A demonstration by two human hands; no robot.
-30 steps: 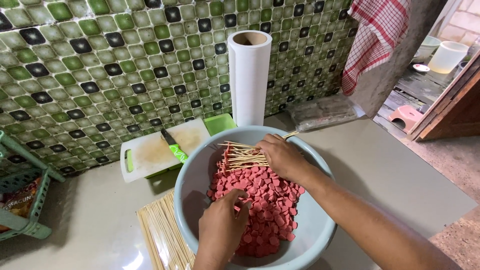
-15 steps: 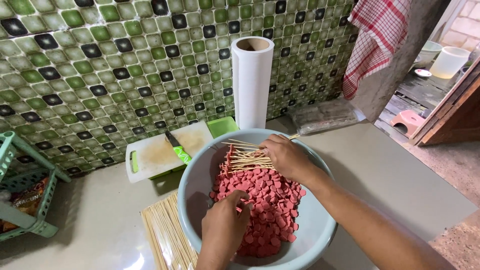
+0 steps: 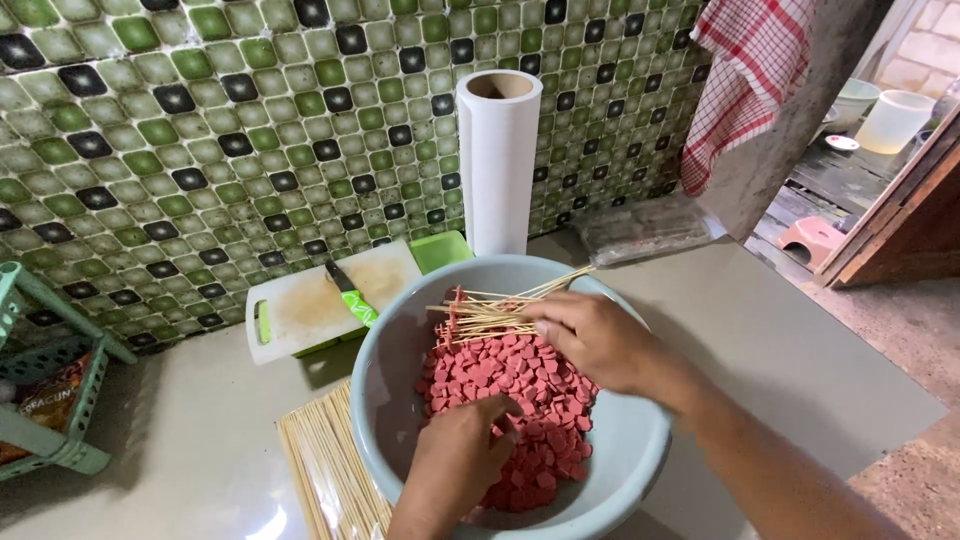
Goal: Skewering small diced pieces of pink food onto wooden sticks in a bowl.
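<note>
Gripping bundle of thin wooden skewers (image 3: 490, 312), my right hand (image 3: 590, 335) closed; sticks' long axis runs left-right, tips pointing left. Left hand (image 3: 462, 455) pinching pink sausage slices (image 3: 520, 390) in pale blue plastic bowl (image 3: 390, 345), just below skewer tips, nearer.

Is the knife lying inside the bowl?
No, the knife lies on the white cutting board beside the bowl.

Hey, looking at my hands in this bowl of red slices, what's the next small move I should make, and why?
Probably pinch one slice with the left hand and bring it up to the skewer tips. The right hand holds a bundle of skewers over the bowl, tips pointing left, some already carrying red slices, while the left fingers rest on the pile.
</note>
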